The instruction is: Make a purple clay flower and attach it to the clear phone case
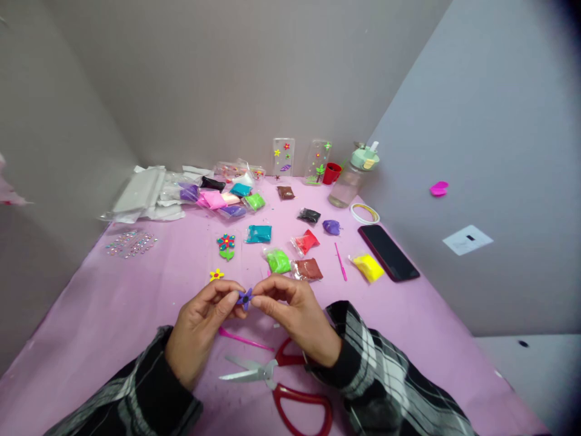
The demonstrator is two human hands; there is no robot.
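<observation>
— While those hands work, what surrounds them?
— A pink table [113, 315], set in a corner of plain grey walls [227, 72].
— And the fingers?
— The left hand [200, 330] and right hand [297, 321] meet, fingertips [261, 300] pinched nearly closed on one small purple clay flower [244, 298], held between them off the surface.
— What lies around?
— One pair of scissors [276, 378] just beneath them. There are two pink sticks, one [242, 339] under the fingers, one [340, 261] beyond to the right. Two finished flowers [216, 275] lie beyond the left fingers, and two clear cases [284, 156] stand far behind.
</observation>
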